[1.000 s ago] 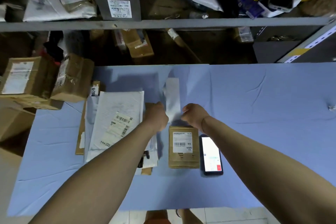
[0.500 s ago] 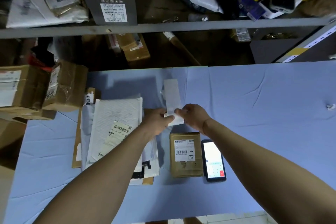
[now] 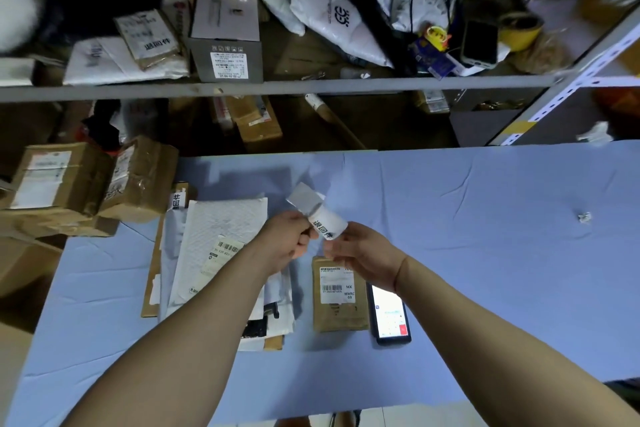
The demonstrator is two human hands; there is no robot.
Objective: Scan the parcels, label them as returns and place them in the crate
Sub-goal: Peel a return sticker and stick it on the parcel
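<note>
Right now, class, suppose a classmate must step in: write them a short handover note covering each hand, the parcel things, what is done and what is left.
Left hand and right hand: both pinch the label strip, lifted above the table.
Brown parcel: flat on the table under the hands, shipping label up, no return label visible on it.
Phone: beside it on the right, screen lit.
Parcel pile: to the left.
Done: label strip picked up.
Left: stick label on, crate the parcel; no crate in view.

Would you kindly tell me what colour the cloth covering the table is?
Light blue cloth, seen in the head view.
</note>
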